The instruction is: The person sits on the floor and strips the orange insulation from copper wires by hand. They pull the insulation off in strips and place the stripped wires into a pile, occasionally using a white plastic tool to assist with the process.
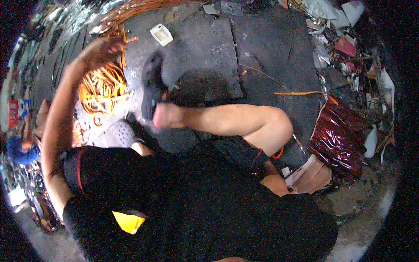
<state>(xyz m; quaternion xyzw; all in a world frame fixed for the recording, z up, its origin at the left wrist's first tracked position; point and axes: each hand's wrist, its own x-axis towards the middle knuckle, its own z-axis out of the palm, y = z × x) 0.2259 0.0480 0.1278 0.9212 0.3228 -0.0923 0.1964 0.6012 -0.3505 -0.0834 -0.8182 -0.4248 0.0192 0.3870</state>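
My left hand (107, 47) reaches out at the upper left, above a loose heap of orange strips (104, 89). Motion smears its fingers, so I cannot see whether they grip a strip. More orange strips (124, 51) stand right beside the fingers. Only part of my right arm (275, 180) shows, by my bent knee, and its hand is hidden. My bent leg lies across the middle, its bare heel next to a dark shoe (152, 83). A pale clog with holes (121, 133) is below the heap.
A white plastic part (161, 35) lies on the dark floor sheets (275, 48). A shiny dark red bag (336, 135) and brown cardboard (310, 175) are on the right, under scattered scrap. Copper-coloured strands curve along the top. Another person in blue (22, 150) is at the left edge.
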